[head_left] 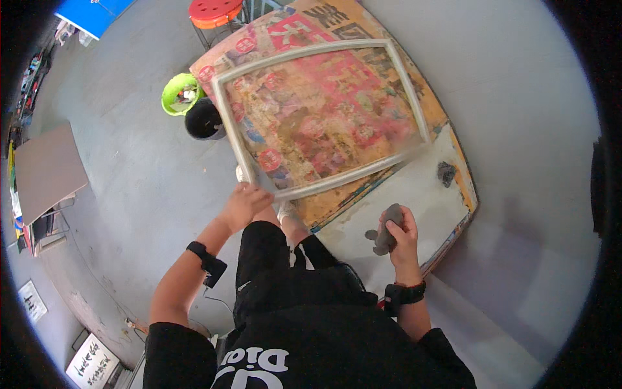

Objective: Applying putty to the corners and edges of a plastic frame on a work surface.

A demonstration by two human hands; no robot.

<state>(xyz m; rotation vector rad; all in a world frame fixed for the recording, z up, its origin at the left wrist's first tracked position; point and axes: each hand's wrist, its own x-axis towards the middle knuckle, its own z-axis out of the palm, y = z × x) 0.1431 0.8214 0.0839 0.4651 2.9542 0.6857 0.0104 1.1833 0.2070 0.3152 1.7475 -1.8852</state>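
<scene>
A pale, rounded-corner frame (pixel 322 184) lies on a worn board with red and pink printing. Its near left corner is under my left hand (pixel 246 202), whose bent fingers close around the rim there. In my right hand (pixel 406 238) is a dark grey, clay-like lump (pixel 387 231), squeezed between thumb and fingers, with a smaller piece sticking out to its left. This hand is above the whitish near right part of the table, apart from the frame.
Another dark grey lump (pixel 446 174) sits on the table's whitish right part (pixel 414 188). Left of the table stand a green bucket (pixel 171 96) and a black bucket (pixel 203 123). A red stool (pixel 214 11) is beyond them, and a brown-topped table (pixel 48 172) stands at far left.
</scene>
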